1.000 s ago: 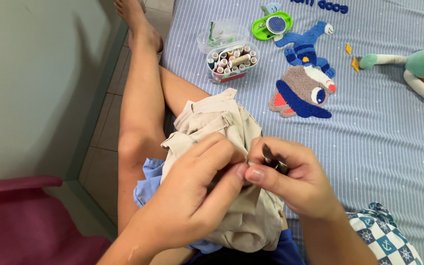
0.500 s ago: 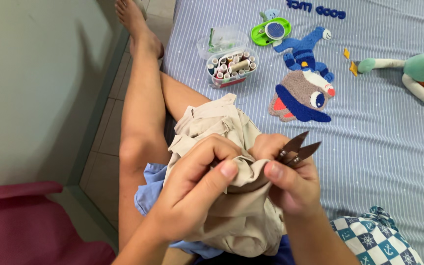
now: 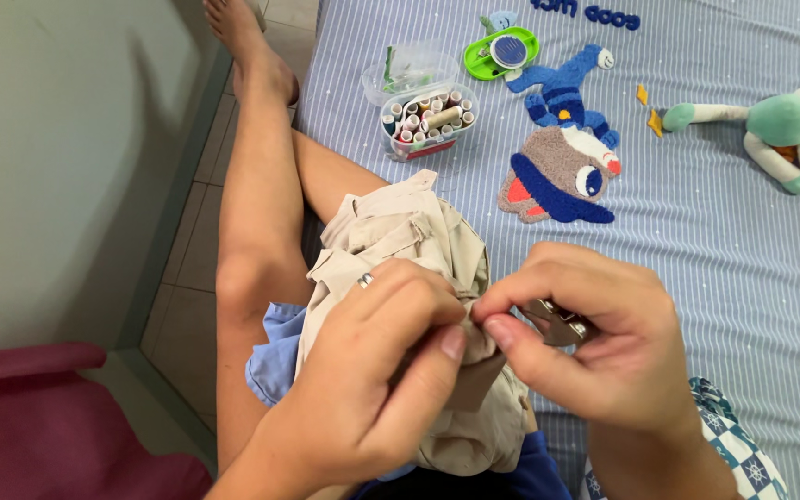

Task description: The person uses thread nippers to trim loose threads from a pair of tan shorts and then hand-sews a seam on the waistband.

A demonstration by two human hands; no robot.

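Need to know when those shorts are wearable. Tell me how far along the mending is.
Done: thread box open on the bed. In hand: left hand bunches the beige shorts; right hand pinches fabric while holding small snips. Left: can't tell; no finished seam shows.

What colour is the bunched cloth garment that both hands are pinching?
Beige, the bunched cloth garment on the lap, seen clearly in the head view.

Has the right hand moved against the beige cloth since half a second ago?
Yes. The right hand has turned palm-down over the small metal snips, whose blades no longer stick out, thumb now pinching beige cloth beside the left hand.
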